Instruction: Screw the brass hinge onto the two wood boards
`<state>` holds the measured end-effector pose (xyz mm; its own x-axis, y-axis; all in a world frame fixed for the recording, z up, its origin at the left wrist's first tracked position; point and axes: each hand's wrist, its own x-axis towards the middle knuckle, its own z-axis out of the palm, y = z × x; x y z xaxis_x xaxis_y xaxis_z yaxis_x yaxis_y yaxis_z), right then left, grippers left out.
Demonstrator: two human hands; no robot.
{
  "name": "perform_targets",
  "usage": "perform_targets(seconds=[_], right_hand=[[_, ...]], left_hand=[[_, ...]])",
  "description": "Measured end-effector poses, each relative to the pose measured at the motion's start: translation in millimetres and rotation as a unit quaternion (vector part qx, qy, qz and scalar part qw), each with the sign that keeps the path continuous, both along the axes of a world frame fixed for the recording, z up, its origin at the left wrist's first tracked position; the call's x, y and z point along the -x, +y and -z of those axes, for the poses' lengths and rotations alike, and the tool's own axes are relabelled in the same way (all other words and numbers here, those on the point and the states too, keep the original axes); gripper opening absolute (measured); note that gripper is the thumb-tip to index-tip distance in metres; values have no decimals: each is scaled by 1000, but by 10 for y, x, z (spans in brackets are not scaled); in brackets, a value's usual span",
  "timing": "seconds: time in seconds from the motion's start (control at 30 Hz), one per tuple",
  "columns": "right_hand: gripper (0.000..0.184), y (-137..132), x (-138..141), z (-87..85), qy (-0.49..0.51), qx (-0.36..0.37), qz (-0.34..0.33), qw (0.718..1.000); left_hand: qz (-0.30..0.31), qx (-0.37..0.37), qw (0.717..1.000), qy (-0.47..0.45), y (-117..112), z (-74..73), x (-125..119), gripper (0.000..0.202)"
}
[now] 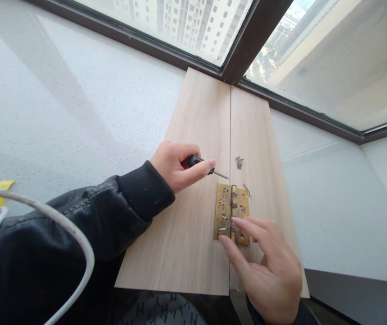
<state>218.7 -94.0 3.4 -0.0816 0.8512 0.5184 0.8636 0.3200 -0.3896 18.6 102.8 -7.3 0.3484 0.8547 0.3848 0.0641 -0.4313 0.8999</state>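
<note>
My left hand is closed around a small screwdriver with a black handle. Its metal shaft points right, and the tip is just above the upper edge of a worn brass hinge. The hinge lies opened flat across the seam between two pale wooden boards. On its left leaf, near the bottom hole, a screw lies tilted over. My right hand hovers at the lower end of the hinge, thumb and forefinger apart on either side of the barrel, covering part of the right leaf.
Two screws lie together on the right board, and a single screw rests beside the hinge. The left board reaches the window frame. A white cable loops at the left, near a yellow piece.
</note>
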Motion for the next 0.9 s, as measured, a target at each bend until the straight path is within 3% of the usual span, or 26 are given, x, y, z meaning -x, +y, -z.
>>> perform_targets(seconds=[0.13, 0.37, 0.63, 0.9], right_hand=[[16, 14, 11, 22, -3, -3, 17, 1000], [11, -5, 77, -7, 9, 11, -2, 1000], [12, -58, -17, 19, -20, 0, -1, 1000], [9, -65, 44, 12, -12, 8, -8, 1000]], left_hand=[[16, 11, 1000, 15, -2, -86, 5, 39], [0, 13, 1000, 1, 7, 1, -36, 42], [21, 27, 999, 31, 2, -128, 14, 39], [28, 29, 999, 36, 8, -121, 9, 39]])
